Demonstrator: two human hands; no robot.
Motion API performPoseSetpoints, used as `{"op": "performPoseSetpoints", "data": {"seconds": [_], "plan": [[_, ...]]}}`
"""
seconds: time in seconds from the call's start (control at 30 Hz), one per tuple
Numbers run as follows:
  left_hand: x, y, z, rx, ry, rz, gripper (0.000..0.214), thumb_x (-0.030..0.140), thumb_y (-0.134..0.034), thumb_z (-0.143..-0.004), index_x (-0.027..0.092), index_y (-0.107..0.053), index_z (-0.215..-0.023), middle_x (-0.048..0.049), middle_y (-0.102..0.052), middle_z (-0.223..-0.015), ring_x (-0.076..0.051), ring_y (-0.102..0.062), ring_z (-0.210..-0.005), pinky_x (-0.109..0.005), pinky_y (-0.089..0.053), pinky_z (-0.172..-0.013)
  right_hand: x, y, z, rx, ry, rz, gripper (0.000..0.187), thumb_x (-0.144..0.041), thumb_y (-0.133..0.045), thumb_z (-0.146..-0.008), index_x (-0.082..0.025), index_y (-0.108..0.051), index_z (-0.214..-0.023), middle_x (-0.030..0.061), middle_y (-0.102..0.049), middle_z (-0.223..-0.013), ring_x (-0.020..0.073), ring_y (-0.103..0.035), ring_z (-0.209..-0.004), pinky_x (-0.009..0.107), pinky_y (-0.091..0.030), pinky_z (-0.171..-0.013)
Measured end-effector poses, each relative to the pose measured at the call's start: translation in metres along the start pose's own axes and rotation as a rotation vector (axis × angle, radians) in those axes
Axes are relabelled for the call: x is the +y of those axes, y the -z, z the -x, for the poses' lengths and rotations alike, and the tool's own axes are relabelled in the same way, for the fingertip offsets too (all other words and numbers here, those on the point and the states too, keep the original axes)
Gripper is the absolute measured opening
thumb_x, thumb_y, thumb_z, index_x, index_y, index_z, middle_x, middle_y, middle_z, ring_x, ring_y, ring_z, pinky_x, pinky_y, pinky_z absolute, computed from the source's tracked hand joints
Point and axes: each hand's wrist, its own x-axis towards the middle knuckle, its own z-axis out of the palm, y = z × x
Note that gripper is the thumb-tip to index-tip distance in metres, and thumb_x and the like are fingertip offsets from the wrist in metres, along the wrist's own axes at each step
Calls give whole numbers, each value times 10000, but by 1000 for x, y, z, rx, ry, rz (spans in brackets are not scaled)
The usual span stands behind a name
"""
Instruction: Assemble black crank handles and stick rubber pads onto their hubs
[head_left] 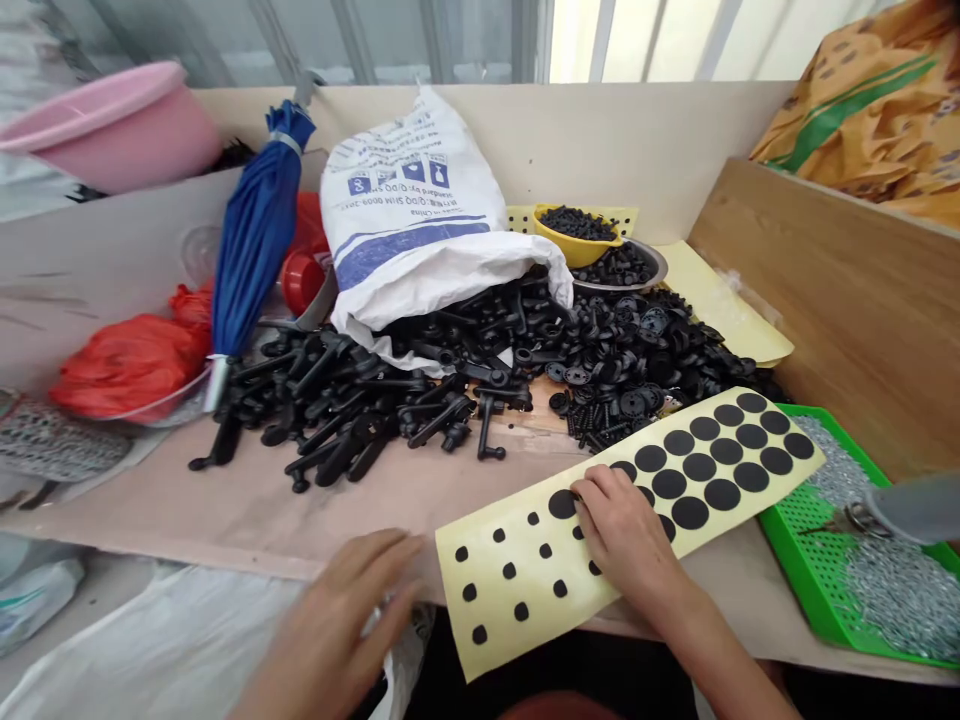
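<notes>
My right hand (624,535) rests palm down on a long yellow sheet (517,600) that carries rows of black round stickers (709,452), its fingertips at one large dot near the sheet's middle. The sheet lies slanted over the table's front edge. My left hand (346,610) hovers with fingers spread at the front edge, just left of the sheet, over a white plastic bag (187,650). It holds nothing.
A heap of black crank handles (352,410) and black round parts (637,350) spills from a white sack (412,220). A green tray (806,560) of small metal pieces sits right. A blue umbrella (255,230), red bags, a pink basin and a yellow bowl (577,245) stand behind.
</notes>
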Motion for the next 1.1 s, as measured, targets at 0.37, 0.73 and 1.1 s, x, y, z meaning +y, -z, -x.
{"op": "performPoseSetpoints", "data": {"seconds": [0.37, 0.73, 1.1], "plan": [[102, -62, -80, -255, -281, -90, 316, 334, -537, -873, 202, -499, -1158, -86, -547, -1117, -273, -495, -979, -417, -431, -758, -3, -4, 7, 33, 7, -86, 155, -103, -398, -883, -182, -531, -872, 85, -556, -910, 220, -510, -810, 349, -421, -698], [99, -64, -79, -263, -290, -93, 314, 343, -488, -893, 206, -480, -1175, -89, -514, -1191, -270, -456, -1019, -419, -378, -769, -3, -4, -2, -15, -35, -41, 120, -114, -434, -862, -182, -502, -791, 96, -536, -883, 236, -486, -810, 376, -432, -718], [99, -64, -79, -258, -283, -83, 280, 324, -495, -890, 204, -499, -1143, -90, -510, -1218, -272, -462, -1039, -418, -395, -790, -8, -3, 1, 18, -74, -221, 148, -108, -433, -844, -193, -454, -725, 55, -526, -819, 210, -462, -783, 349, -379, -694]]}}
